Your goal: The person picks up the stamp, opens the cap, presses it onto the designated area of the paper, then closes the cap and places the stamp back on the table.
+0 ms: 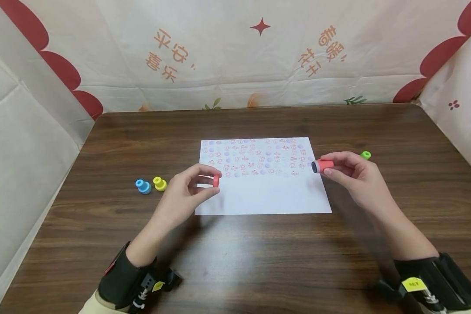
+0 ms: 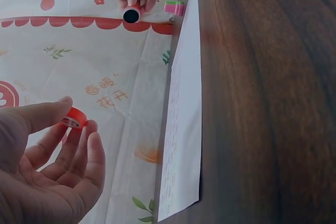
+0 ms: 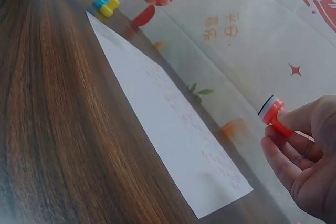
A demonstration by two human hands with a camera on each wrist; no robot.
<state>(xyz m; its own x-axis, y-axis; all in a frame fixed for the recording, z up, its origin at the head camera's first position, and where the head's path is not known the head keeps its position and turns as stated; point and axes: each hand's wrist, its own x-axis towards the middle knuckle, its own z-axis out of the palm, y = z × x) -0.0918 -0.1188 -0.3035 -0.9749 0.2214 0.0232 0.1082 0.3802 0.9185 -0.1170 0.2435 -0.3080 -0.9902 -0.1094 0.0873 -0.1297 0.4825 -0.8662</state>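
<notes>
My left hand [image 1: 184, 192] pinches a small round red cap [image 1: 216, 181] between thumb and fingertips, above the left edge of a white sheet of paper [image 1: 263, 196]. In the left wrist view the hollow side of the cap [image 2: 74, 118] shows. My right hand [image 1: 357, 176] grips a red stamp [image 1: 325, 165] over the sheet's right edge. Its dark round face points left, with a pale ring behind it, as the stamp [image 3: 275, 116] also shows in the right wrist view. Rows of small red and purple prints [image 1: 255, 158] cover the sheet's far half; the near half is blank.
Left of the sheet stand a blue stamp [image 1: 143, 186] and a yellow stamp [image 1: 160, 184]. A green-topped stamp [image 1: 365, 155] is partly hidden behind my right hand; its lower part looks pink in the left wrist view. A printed cloth [image 1: 235, 56] hangs behind the brown wooden table [image 1: 239, 261].
</notes>
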